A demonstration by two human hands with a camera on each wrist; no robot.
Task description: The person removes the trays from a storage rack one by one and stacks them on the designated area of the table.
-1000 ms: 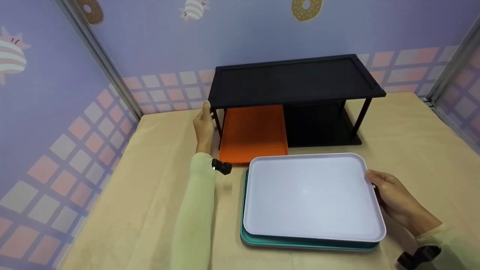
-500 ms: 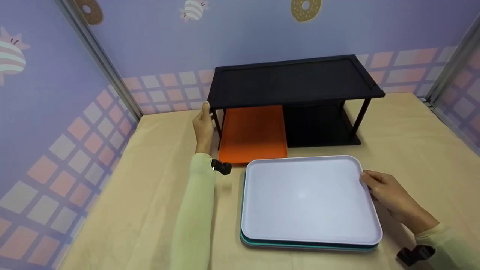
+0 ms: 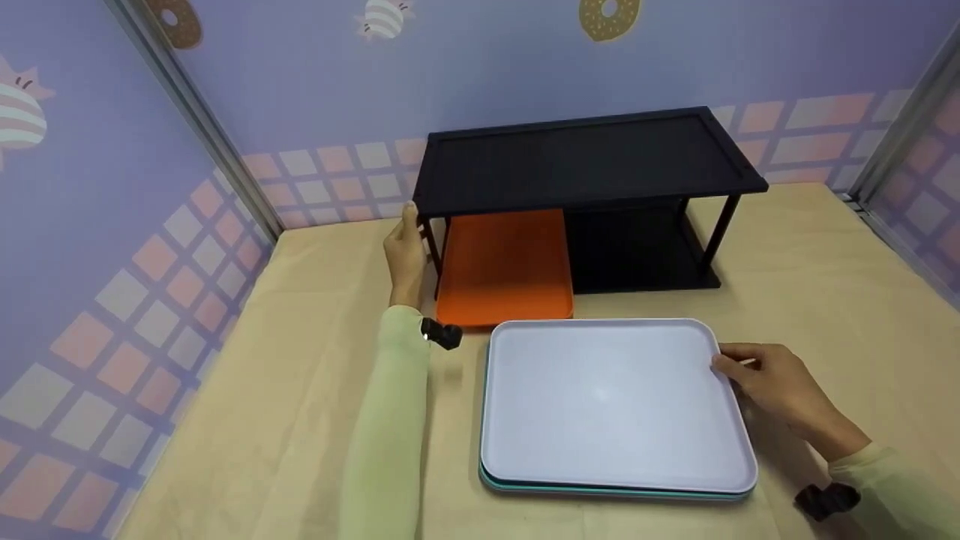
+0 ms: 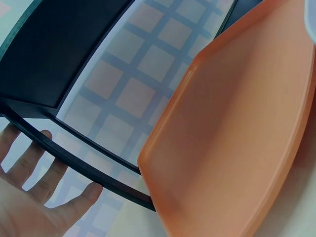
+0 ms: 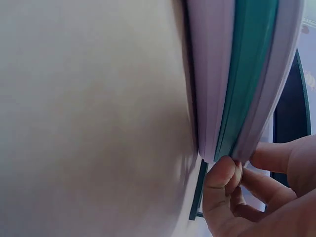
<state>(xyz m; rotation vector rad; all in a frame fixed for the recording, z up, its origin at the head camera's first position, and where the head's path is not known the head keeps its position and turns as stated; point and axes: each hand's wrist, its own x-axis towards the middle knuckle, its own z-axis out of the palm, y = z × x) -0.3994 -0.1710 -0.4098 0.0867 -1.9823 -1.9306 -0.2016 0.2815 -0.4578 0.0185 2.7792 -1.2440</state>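
Note:
My right hand (image 3: 780, 386) pinches the right edge of a white rectangular tray (image 3: 611, 405), thumb on top. This tray lies over a teal tray (image 3: 600, 491), whose rim shows along the front and left. In the right wrist view a pale lilac tray (image 5: 210, 69) forms the bottom of the stack, under the teal one. My left hand (image 3: 406, 255) touches the left front post and top corner of a black two-tier rack (image 3: 585, 161). Its fingers (image 4: 44, 180) are spread and nearly straight against the post. An orange tray (image 3: 506, 270) sits on the rack's lower shelf, left side, jutting out in front.
The rack's black lower shelf (image 3: 634, 251) shows to the right of the orange tray. A beige cloth (image 3: 300, 420) covers the table. Patterned purple walls (image 3: 525, 67) stand behind and at both sides, close to the rack's back.
The white tray has shifted toward me and slightly left, covering more of the teal tray. My right hand has moved left with it. The left hand and the rack have stayed put.

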